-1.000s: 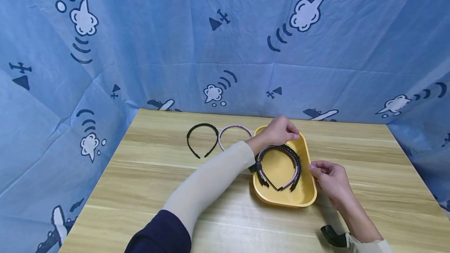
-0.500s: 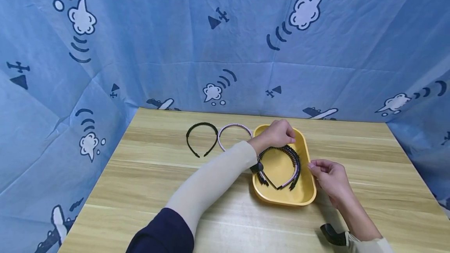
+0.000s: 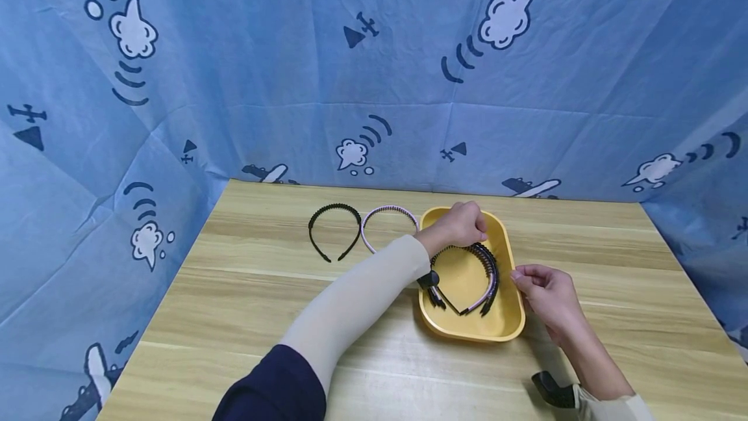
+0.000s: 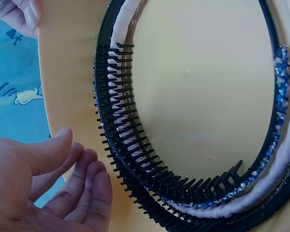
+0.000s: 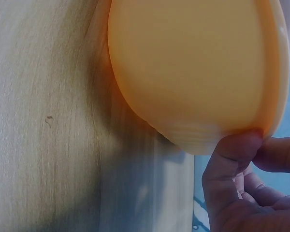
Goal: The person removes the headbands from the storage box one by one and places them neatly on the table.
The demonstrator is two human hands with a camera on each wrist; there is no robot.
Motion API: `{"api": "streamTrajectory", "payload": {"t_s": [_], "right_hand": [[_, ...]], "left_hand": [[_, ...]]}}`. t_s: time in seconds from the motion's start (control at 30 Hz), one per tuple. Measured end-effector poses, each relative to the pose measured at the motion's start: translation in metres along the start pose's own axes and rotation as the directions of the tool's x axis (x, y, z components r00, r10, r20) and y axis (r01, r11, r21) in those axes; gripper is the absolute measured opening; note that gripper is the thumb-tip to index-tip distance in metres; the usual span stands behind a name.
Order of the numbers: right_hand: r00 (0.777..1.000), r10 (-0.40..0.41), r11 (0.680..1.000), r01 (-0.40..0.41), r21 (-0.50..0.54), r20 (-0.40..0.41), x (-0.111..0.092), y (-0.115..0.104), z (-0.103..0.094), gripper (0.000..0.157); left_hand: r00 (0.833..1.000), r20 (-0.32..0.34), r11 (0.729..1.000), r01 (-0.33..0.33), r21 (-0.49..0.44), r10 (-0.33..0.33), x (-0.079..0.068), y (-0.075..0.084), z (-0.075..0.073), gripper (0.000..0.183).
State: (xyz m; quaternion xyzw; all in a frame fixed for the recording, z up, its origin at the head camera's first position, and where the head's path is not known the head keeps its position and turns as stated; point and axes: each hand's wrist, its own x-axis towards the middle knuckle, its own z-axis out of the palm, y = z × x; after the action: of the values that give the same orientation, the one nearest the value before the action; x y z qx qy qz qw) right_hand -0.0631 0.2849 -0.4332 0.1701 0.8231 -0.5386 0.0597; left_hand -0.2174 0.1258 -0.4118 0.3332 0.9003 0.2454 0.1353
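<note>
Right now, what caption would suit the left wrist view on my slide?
The empty left hand near overlapping headbands in a yellow tub, the right hand at the tub's rim.

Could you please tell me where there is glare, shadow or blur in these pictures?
Head view: pale glare on the table, lower centre; left wrist view: the teeth of the headbands look fairly sharp; right wrist view: a dark shadow falls on the wood beside the yellow basin, whose surface looks soft.

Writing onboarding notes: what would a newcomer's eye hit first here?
Probably the yellow basket on the wooden table, headbands stacked inside, right hand pinching its rim. Next, the blue plane-print cloth behind. Then a black headband and a lilac one left of the basket.
</note>
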Motion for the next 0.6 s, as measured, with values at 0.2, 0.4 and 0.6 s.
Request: {"api": "streamTrajectory", "payload": {"t_s": [0.2,0.4,0.6], "right_hand": [[1.0,0.008,1.0,-0.008,-0.002,0.008,0.001,0.0002,-0.0007,0.037],[1.0,0.01,1.0,-0.01,-0.013,0.009,0.0006,0.0006,-0.0011,0.036],[1.0,0.009,1.0,-0.009,-0.013,0.003,0.0001,0.0006,-0.0005,0.035]], "left_hand": [[1.0,0.018,1.0,0.016,-0.011,-0.015,-0.0007,-0.0004,0.0012,0.015],[0.996,0.065,0.998,0.056,-0.01,-0.055,-0.001,0.0017,0.0001,0.024],[0.987,0.141,0.996,0.084,0.001,-0.083,0.0036,0.0028,-0.0028,0.052]]}}
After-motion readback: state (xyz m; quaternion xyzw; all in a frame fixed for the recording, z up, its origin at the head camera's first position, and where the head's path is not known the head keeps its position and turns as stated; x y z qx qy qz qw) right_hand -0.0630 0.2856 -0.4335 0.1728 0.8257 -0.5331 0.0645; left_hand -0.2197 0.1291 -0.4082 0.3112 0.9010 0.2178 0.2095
